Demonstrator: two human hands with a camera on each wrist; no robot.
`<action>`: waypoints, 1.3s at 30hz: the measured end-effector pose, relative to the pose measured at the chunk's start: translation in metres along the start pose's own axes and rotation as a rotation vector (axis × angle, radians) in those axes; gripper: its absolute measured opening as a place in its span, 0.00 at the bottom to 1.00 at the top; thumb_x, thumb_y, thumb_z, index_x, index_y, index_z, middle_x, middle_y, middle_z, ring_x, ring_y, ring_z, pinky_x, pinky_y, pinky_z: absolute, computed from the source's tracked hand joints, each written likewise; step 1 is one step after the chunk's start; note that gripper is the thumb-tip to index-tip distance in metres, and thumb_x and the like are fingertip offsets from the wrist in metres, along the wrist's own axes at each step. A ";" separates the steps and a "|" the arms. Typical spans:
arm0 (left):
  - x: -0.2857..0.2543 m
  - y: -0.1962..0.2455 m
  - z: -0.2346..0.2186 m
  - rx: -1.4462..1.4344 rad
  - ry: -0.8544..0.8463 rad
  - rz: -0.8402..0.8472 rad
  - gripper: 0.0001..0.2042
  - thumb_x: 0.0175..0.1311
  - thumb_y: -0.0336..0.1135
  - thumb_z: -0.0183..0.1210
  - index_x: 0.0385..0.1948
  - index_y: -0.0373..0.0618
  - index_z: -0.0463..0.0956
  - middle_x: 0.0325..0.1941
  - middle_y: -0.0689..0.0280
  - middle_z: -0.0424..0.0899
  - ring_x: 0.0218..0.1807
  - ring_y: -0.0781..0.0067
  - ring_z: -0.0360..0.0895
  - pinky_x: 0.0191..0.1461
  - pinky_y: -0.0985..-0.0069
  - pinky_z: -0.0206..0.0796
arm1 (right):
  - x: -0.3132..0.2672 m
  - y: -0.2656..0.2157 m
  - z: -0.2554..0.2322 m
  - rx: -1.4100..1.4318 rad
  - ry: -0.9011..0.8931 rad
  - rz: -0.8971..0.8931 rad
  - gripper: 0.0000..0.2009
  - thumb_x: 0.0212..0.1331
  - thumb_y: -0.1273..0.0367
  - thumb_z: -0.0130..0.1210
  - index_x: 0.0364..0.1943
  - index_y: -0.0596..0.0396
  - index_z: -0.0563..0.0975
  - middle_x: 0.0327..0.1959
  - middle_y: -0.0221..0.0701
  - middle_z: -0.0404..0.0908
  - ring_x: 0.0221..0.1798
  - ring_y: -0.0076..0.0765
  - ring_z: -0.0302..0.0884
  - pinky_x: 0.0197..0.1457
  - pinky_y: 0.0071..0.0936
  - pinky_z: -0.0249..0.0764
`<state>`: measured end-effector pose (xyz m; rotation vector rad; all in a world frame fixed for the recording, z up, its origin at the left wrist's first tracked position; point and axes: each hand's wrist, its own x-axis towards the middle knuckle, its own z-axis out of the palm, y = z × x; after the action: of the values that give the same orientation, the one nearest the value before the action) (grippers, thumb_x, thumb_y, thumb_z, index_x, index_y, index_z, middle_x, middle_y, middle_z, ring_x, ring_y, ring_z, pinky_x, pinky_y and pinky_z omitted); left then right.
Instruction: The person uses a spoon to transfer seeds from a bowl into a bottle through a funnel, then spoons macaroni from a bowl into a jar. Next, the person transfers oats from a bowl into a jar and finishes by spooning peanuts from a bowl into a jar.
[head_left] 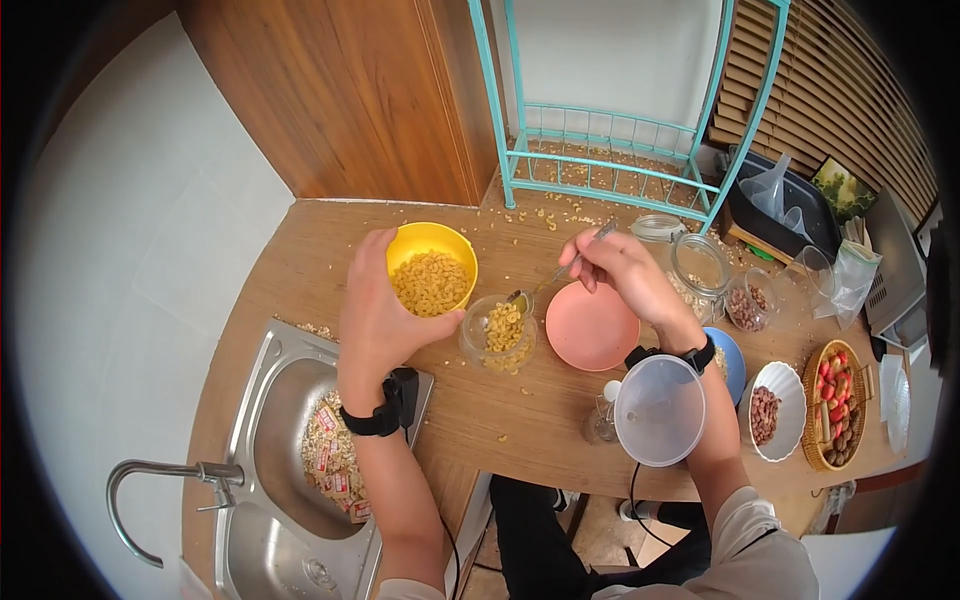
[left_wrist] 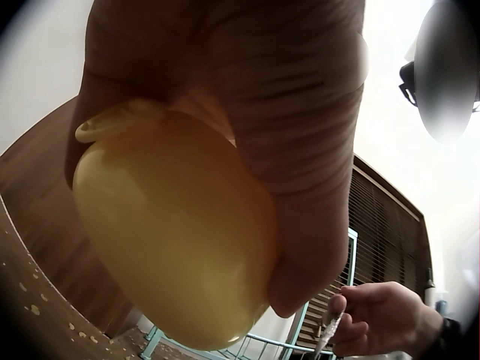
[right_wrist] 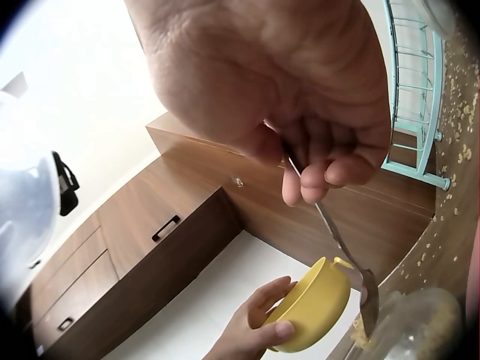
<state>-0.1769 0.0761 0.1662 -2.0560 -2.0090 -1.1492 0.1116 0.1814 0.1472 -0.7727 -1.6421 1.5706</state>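
My left hand (head_left: 378, 315) grips a yellow bowl (head_left: 425, 236) by its side, thumb towards the right. The bowl is filled with elbow macaroni (head_left: 430, 283) and leans towards a clear container (head_left: 474, 350). More macaroni lies in that container, just right of the bowl. My right hand (head_left: 635, 278) pinches a metal spoon (right_wrist: 335, 234) by its handle. Its bowl end reaches down to the clear container's rim, close beside the yellow bowl. In the left wrist view, the yellow bowl's rounded underside (left_wrist: 176, 232) fills the middle, with fingers around it.
A pink plate (head_left: 592, 328) lies under my right hand. At right stand glass jars (head_left: 700, 262), a white bowl (head_left: 790, 380) and a basket (head_left: 812, 430). A turquoise rack (head_left: 610, 190) stands behind; a sink (head_left: 262, 410) is at left. Loose bits are scattered on the counter (head_left: 470, 410).
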 end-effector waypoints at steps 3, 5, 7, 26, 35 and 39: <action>0.002 0.008 0.007 0.048 0.003 0.042 0.48 0.33 0.45 0.77 0.63 0.37 0.64 0.68 0.49 0.67 0.69 0.48 0.65 0.69 0.59 0.63 | -0.004 -0.006 0.003 -0.097 0.020 -0.031 0.14 0.72 0.67 0.45 0.38 0.61 0.80 0.34 0.27 0.79 0.30 0.19 0.67 0.37 0.19 0.67; 0.002 0.015 0.005 0.056 -0.042 0.022 0.48 0.32 0.43 0.77 0.62 0.36 0.65 0.68 0.47 0.67 0.70 0.45 0.64 0.71 0.59 0.60 | -0.005 -0.008 0.005 -0.098 0.021 -0.037 0.14 0.72 0.67 0.46 0.37 0.61 0.80 0.34 0.26 0.79 0.30 0.19 0.67 0.37 0.19 0.67; 0.002 0.014 0.005 0.052 -0.048 0.043 0.48 0.32 0.43 0.77 0.62 0.37 0.65 0.68 0.48 0.68 0.69 0.45 0.65 0.70 0.59 0.60 | -0.007 -0.008 0.005 -0.097 0.026 -0.037 0.14 0.72 0.67 0.46 0.37 0.61 0.80 0.35 0.26 0.79 0.30 0.19 0.67 0.37 0.19 0.67; 0.006 0.024 0.013 0.009 -0.163 0.179 0.51 0.29 0.41 0.78 0.66 0.41 0.62 0.69 0.49 0.66 0.70 0.47 0.65 0.70 0.59 0.62 | -0.010 -0.018 0.012 -0.387 0.058 -0.356 0.16 0.75 0.61 0.49 0.46 0.59 0.82 0.41 0.28 0.80 0.42 0.23 0.74 0.48 0.24 0.73; 0.006 0.024 0.014 0.006 -0.164 0.185 0.51 0.29 0.41 0.78 0.65 0.40 0.62 0.68 0.48 0.67 0.70 0.46 0.65 0.70 0.59 0.62 | -0.003 -0.004 0.007 -0.150 0.023 -0.220 0.15 0.75 0.64 0.48 0.41 0.61 0.82 0.43 0.29 0.81 0.38 0.22 0.73 0.45 0.22 0.72; 0.007 0.024 0.017 0.004 -0.181 0.173 0.51 0.29 0.41 0.78 0.65 0.40 0.62 0.68 0.48 0.67 0.70 0.46 0.65 0.70 0.60 0.61 | 0.000 0.000 0.008 -0.028 0.030 -0.086 0.16 0.75 0.63 0.47 0.41 0.60 0.83 0.39 0.27 0.82 0.37 0.21 0.74 0.46 0.21 0.73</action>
<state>-0.1492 0.0870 0.1682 -2.3543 -1.8544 -0.9602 0.1055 0.1770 0.1474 -0.7276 -1.6572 1.4720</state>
